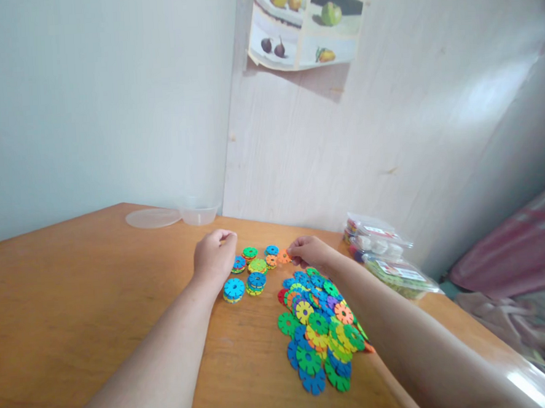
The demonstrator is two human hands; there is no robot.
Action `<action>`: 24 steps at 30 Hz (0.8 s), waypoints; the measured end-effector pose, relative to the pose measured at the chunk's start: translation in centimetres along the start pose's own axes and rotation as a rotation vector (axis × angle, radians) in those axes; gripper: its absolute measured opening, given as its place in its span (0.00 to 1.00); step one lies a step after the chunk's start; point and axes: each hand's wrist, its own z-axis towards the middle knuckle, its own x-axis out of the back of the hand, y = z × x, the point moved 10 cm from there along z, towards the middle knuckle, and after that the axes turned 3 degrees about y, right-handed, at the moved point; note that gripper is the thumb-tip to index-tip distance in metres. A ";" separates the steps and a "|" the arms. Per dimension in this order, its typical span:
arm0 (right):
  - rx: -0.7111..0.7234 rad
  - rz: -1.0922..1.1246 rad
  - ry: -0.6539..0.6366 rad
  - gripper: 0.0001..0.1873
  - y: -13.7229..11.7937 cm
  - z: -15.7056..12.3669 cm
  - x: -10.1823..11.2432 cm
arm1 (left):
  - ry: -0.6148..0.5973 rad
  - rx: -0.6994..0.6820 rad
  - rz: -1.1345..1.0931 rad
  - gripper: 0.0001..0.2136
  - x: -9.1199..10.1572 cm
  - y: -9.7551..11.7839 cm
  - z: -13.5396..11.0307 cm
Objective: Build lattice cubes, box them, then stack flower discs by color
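Observation:
A heap of flat, notched plastic discs [319, 327] in blue, green, yellow, orange and purple lies on the wooden table [75, 302]. Beyond it stand several small stacks of the same discs [251, 270]. My right hand [308, 251] pinches an orange disc [284, 257] at the right end of the far row of stacks. Left of the stacks, my left hand [215, 257] rests on the table with its fingers curled in, touching a blue-topped stack [238, 264]; nothing shows in it.
A clear plastic tub [199, 214] and its lid [152, 218] sit at the table's far edge by the wall. Several clear bags of small items [386, 252] lie at the right edge. Pink fabric [511, 257] hangs beyond the table on the right.

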 end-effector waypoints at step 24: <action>0.204 -0.582 -0.562 0.20 -0.2 -7.8 -2.4 | -0.015 0.008 -0.038 0.16 -0.2 0.1 0.0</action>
